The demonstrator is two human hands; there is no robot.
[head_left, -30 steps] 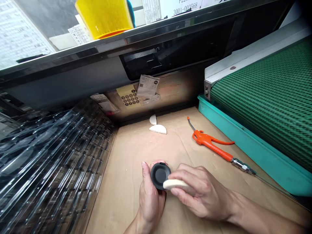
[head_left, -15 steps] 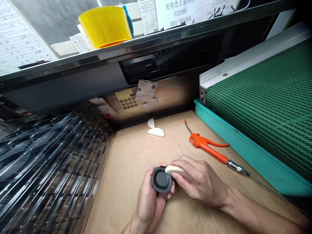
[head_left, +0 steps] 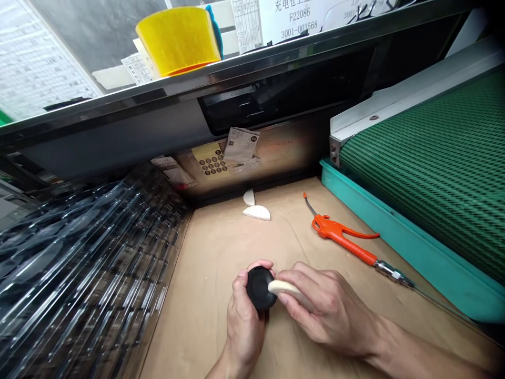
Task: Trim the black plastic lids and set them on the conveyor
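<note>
My left hand (head_left: 245, 321) holds a round black plastic part (head_left: 259, 288) upright in its fingers, with the thumb on the near side. My right hand (head_left: 323, 308) pinches a white half-round block (head_left: 284, 288), perhaps chalk, and presses its curved edge against the right side of the black part. Both hands are low over a brown cardboard sheet (head_left: 205, 295). Two more white pieces (head_left: 256, 212) lie near the sheet's far edge, well beyond my hands.
To the right of my hands lies an orange air blow gun (head_left: 339, 234) with a metal nozzle. Beyond it run a teal tray rim (head_left: 414, 247) and a green mesh belt (head_left: 430, 168). Stacked clear plastic trays (head_left: 87, 258) fill the left side. A dark metal shelf edge (head_left: 158, 121) spans the back.
The black part has turned in my left hand, and its grey recessed face no longer shows. The white block now rests against the part's right side, not its upper edge.
</note>
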